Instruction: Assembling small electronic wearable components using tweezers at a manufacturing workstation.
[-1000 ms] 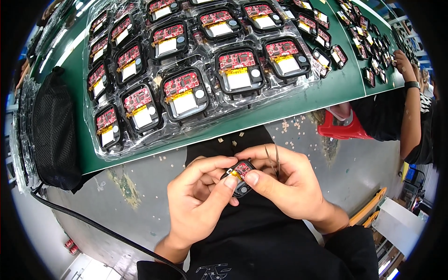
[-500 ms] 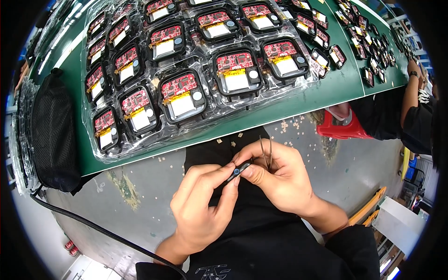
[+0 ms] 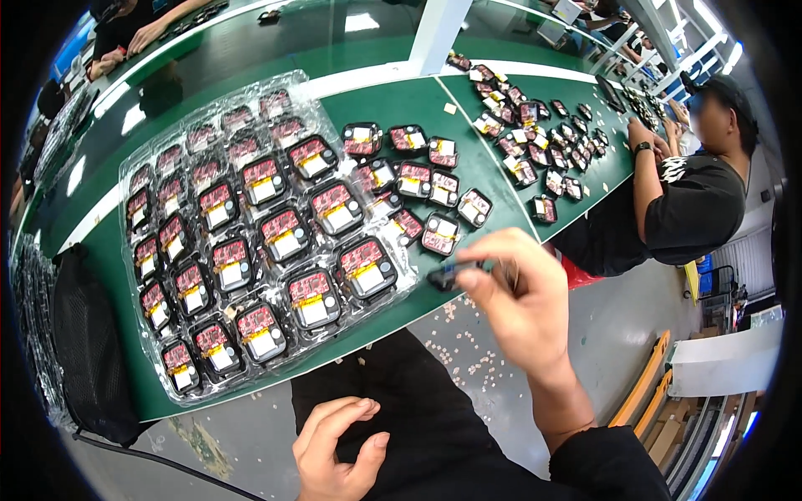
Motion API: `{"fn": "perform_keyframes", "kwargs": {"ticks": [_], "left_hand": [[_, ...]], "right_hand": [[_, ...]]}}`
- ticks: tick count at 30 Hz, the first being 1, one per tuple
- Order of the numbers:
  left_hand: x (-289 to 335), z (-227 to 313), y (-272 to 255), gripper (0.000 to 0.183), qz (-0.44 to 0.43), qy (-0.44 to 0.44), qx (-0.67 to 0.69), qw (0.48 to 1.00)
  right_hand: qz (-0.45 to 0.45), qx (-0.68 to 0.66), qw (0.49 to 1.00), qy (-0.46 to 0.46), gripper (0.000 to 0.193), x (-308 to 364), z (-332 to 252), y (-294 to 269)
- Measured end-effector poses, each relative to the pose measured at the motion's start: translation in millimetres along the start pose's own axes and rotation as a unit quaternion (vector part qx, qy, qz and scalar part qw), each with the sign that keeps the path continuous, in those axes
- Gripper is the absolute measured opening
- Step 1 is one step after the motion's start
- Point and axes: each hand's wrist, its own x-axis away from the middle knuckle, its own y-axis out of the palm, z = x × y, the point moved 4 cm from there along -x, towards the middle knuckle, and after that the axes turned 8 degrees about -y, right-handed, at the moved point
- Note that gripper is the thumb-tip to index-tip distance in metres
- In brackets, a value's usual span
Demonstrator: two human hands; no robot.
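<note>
Left hand (image 3: pixel 338 455), I'm noting, is hanging at lower centre, fingers (image 3: pixel 338 419) loosely curling, thumb (image 3: pixel 368 459) standing apart. Right forearm (image 3: pixel 561 405) is slanting up from lower right; right hand (image 3: pixel 526 313), slightly blurred, is pinching right of centre.

Lost to Blur and Edge

The device (image 3: pixel 449 275) in the right hand (image 3: pixel 525 305) is blurred, its details lost. The left hand (image 3: pixel 336 455) is cut off by the lower edge. Far units (image 3: pixel 579 124) are too small to make out.
</note>
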Motion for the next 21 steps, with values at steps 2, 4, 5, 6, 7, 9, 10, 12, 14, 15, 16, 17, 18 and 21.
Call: {"fn": "perform_keyframes", "kwargs": {"ticks": [2,4,5,6,7,9,10,12,14,15,16,17,18,21], "left_hand": [[-5,2,10,0.034,-0.042,-0.027,-0.004,0.999],[-4,4,17,0.032,-0.044,-0.027,-0.009,0.999],[-4,6,21,0.032,-0.056,-0.025,-0.006,0.998],[-4,8,22,0.032,-0.061,-0.027,-0.006,0.998],[-3,9,23,0.033,-0.062,-0.028,-0.010,0.998],[-1,7,24,0.034,-0.062,-0.038,-0.011,0.997],[-1,8,26,0.034,-0.066,-0.036,-0.009,0.997],[-2,9,29,0.035,-0.072,-0.036,-0.010,0.997],[-1,5,29,0.036,-0.079,-0.053,-0.005,0.995],[-1,5,29,0.037,-0.081,-0.050,-0.007,0.995],[-2,5,29,0.037,-0.081,-0.047,-0.007,0.996],[-1,4,29,0.037,-0.083,-0.054,-0.002,0.995],[-1,3,29,0.037,-0.086,-0.060,0.003,0.994],[-3,7,28,0.034,-0.074,-0.053,-0.001,0.996]], "right_hand": [[0.038,0.074,0.996,-0.011,0.015,-35,26,-23],[-0.005,0.102,0.992,0.073,0.020,-66,41,-25],[0.010,0.041,0.998,0.041,0.022,-78,54,-20],[0.019,-0.025,0.999,0.007,0.025,-91,59,-9],[0.014,0.064,0.998,-0.025,0.029,-98,54,-10],[0.020,0.219,0.969,-0.109,0.035,-124,53,-11],[0.027,0.263,0.962,-0.070,0.035,-138,65,-25],[0.056,0.378,0.921,-0.076,0.036,-165,96,-53],[0.037,0.446,0.894,0.002,0.038,-190,110,-57],[0.022,0.462,0.886,0.016,0.038,-201,115,-56],[0.025,0.462,0.886,0.014,0.038,-208,119,-58],[-0.024,0.480,0.876,0.042,0.036,-213,121,-51],[-0.072,0.498,0.862,0.070,0.034,-216,123,-45],[-0.089,0.462,0.881,0.038,0.028,-216,122,-37]]}}
